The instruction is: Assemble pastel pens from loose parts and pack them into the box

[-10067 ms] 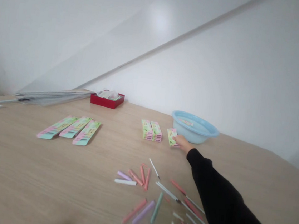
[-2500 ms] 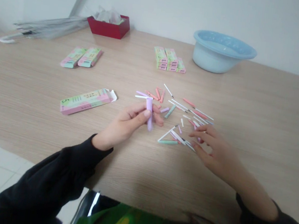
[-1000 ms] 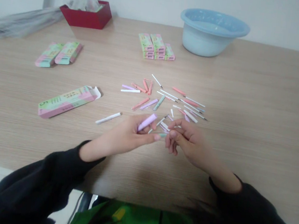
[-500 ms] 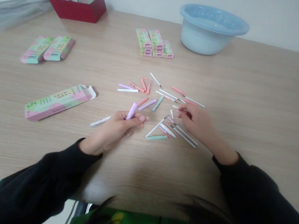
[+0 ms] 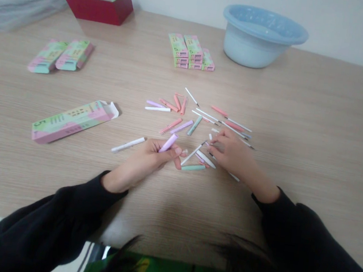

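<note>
My left hand [image 5: 157,157] is closed around a lilac pen barrel [image 5: 169,143], which slants up to the right. A small clear piece [image 5: 184,151] shows at its fingertips. Over the loose pen parts, my right hand [image 5: 230,152] has its thumb and fingers drawn together; what they pinch, if anything, is too small to make out. Near its fingertips lie a white refill [image 5: 194,154] with a dark tip, a white barrel [image 5: 206,159] and a green barrel [image 5: 193,167]. Part of another refill is hidden beneath the right hand.
Several pink, lilac, green and white pen parts [image 5: 170,126] lie scattered. An opened carton [image 5: 74,121] rests at left, a white pen [image 5: 128,144] beside it. Farther back are two cartons [image 5: 75,55], stacked small boxes [image 5: 193,52], a red box [image 5: 99,11] and a blue basin [image 5: 260,44].
My right hand has come down and slightly left, nearer the refills. The left hand has moved right with the lilac barrel, which leans over more. The camera view has shifted slightly.
</note>
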### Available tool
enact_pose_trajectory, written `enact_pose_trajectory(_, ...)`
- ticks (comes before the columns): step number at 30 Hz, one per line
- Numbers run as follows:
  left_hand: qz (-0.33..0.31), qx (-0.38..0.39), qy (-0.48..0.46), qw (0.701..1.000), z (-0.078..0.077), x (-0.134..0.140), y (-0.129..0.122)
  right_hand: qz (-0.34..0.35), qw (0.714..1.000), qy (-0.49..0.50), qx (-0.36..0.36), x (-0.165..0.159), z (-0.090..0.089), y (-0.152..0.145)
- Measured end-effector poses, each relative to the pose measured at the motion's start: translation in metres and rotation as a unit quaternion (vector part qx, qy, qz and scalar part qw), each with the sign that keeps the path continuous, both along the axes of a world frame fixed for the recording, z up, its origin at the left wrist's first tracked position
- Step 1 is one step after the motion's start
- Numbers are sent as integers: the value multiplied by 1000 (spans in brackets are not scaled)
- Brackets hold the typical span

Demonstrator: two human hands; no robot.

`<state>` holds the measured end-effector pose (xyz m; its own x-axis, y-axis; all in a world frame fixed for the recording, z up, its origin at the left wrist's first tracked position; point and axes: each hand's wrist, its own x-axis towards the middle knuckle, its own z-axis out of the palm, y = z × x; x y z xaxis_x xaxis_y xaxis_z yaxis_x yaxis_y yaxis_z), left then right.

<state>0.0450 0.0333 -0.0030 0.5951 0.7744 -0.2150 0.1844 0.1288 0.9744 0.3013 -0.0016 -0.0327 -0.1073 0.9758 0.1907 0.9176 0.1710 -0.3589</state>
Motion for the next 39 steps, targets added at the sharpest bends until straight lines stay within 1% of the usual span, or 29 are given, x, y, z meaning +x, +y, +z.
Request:
enact_pose_trajectory(2,-1,9,-1,1000,1,0,0,-2,1000,-5,-12,-7,-2,-1)
enact_pose_trajectory(5,-7,25,7,1000,1,0,0,-3,1000,-8,-5,-14,-5,2)
enact_pose_trajectory(7,-7,31,18,999,0,0,0,7,1000,-9,1,-16,-3,2)
enact_pose_trajectory(9,-3,33,20,999,-1,0,0,15,1000,3,3,-17,5,0)
enact_pose_trajectory(10,-2,35,19,999,-2,0,0,22,999,27,-5,-18,11,-3)
enact_pose_trajectory(12,-5,41,18,999,-1,1,-1,42,993,105,-34,-22,25,-10)
enact_pose_trajectory(14,-13,47,22,999,0,1,-2,61,979,187,-60,-27,37,-18)
enact_pose_trajectory(15,-18,49,25,998,1,2,-2,69,972,215,-65,-31,42,-22)
enact_pose_trajectory(17,-25,49,27,998,3,2,-4,80,967,234,-62,-37,47,-27)
enact_pose_trajectory(24,-44,63,11,997,1,4,-4,111,968,222,-43,-43,48,-27)
enact_pose_trajectory(26,-60,65,6,996,0,5,-4,126,964,228,-54,-45,48,-26)
enact_pose_trajectory(28,-77,51,9,996,0,6,-6,121,957,253,-76,-47,47,-26)
enact_pose_trajectory(29,-82,38,11,996,0,6,-7,109,949,281,-88,-49,45,-27)
enact_pose_trajectory(31,-75,1,2,997,0,7,-10,85,924,357,-105,-52,41,-28)
enact_pose_trajectory(33,-55,-35,-29,997,-1,7,-12,86,898,418,-109,-53,38,-29)
enact_pose_trajectory(34,-44,-47,-45,997,-1,7,-12,95,892,429,-102,-53,38,-30)
enact_pose_trajectory(36,-32,-57,-64,996,-3,7,-13,111,901,412,-77,-52,41,-31)
enact_pose_trajectory(39,-29,-52,-58,997,-4,7,-12,116,927,356,-33,-54,45,-31)
